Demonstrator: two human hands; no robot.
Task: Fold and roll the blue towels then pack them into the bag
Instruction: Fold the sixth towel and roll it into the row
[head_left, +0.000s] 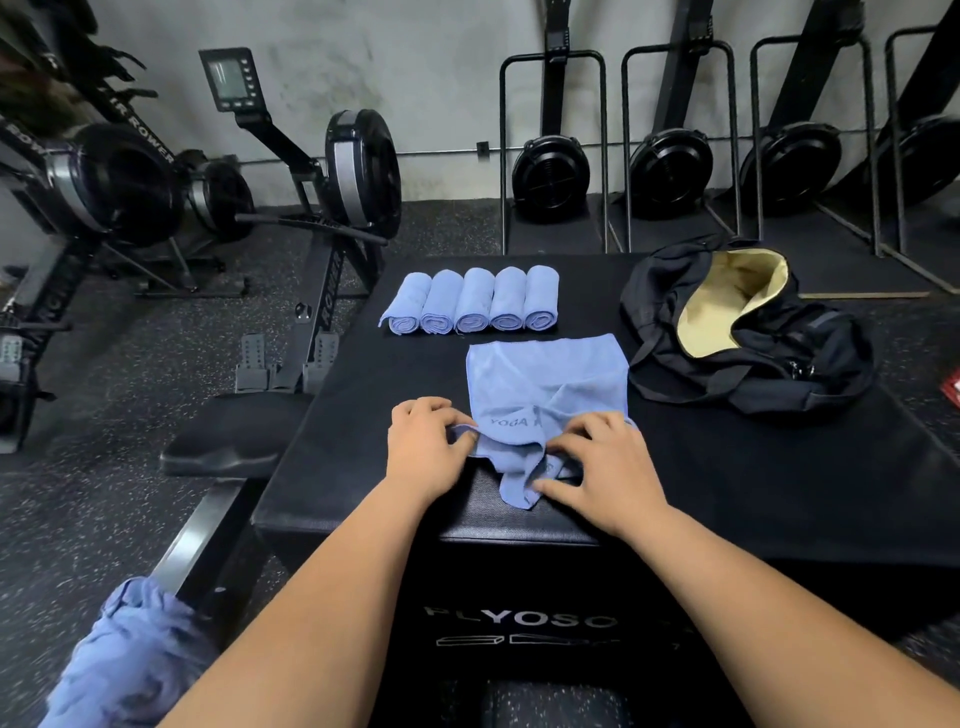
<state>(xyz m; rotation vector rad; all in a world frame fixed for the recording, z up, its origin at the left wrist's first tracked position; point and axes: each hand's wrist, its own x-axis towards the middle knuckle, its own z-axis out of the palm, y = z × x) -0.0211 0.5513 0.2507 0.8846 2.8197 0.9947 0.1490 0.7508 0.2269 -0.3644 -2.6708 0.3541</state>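
A blue towel (545, 384) lies partly folded on the black plyo box (363, 415), its near end bunched. My left hand (423, 447) grips the towel's near left edge with curled fingers. My right hand (605, 467) pinches the bunched near right part. Several rolled blue towels (472, 301) sit side by side in a row at the box's far side. An open black bag (748, 332) with a yellow lining lies at the right of the box.
A heap of unfolded blue towels (124, 660) sits at the lower left, off the box. Rowing machines (332, 208) stand on the floor to the left and behind. A black seat pad (228, 441) lies beside the box's left edge.
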